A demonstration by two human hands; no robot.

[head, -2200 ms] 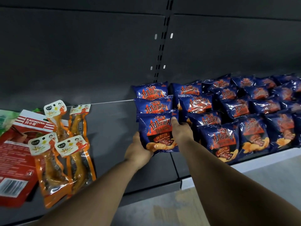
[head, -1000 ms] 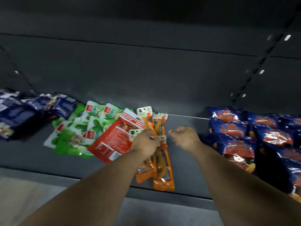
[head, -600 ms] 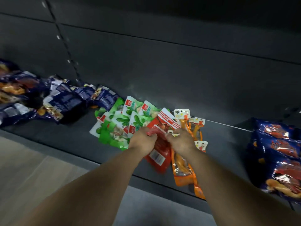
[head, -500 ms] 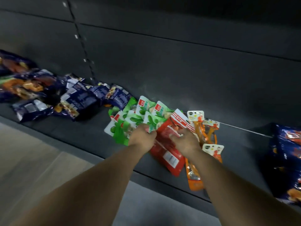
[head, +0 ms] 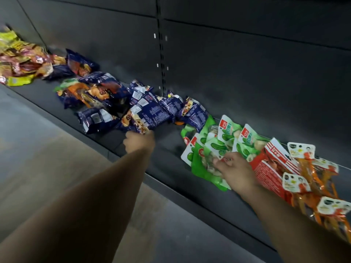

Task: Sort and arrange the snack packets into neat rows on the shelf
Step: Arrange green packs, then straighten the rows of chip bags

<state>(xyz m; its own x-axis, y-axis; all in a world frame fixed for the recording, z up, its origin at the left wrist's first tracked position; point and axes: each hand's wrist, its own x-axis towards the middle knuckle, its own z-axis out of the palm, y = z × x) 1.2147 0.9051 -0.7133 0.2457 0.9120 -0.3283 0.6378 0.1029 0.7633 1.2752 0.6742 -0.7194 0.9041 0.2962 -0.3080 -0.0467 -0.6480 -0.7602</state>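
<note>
The dark blue crinkled foil snack packet (head: 144, 118) lies at the near edge of a jumbled blue heap, and the left hand (head: 139, 142) has closed its fingers round that packet's lower corner, just above its knuckles. Past that hand, farther along and up toward the back wall, more dark blue foil packets (head: 98, 95) sprawl over one another at all angles, some face down with white labels showing. Well beyond them, at the far end, sits a muddle of yellow and brownish wrappers (head: 19, 59).

The right hand (head: 234, 171) rests on the fan of green-and-white cucumber-print pouches (head: 214, 147), fingers curled onto the front ones; I judge it is pinching them, though blur hides exactly how. Just to that hand's outer side lies a red flat pouch with white stripes (head: 269, 166), and beyond it a cluster of clear orange-trimmed packs with white hang tabs (head: 311, 179), overlapping each other and running under the forearm.

All of it lies on the dark grey metal shelf (head: 167, 149), which shows bare between the two hands.

As for progress, nothing in sight stands in a row yet. Kinds are roughly grouped, green with green, blue with blue, but every group is a loose pile. I would say the sorting here has barely begun: each heap needs separating, turning face up and lining up.
</note>
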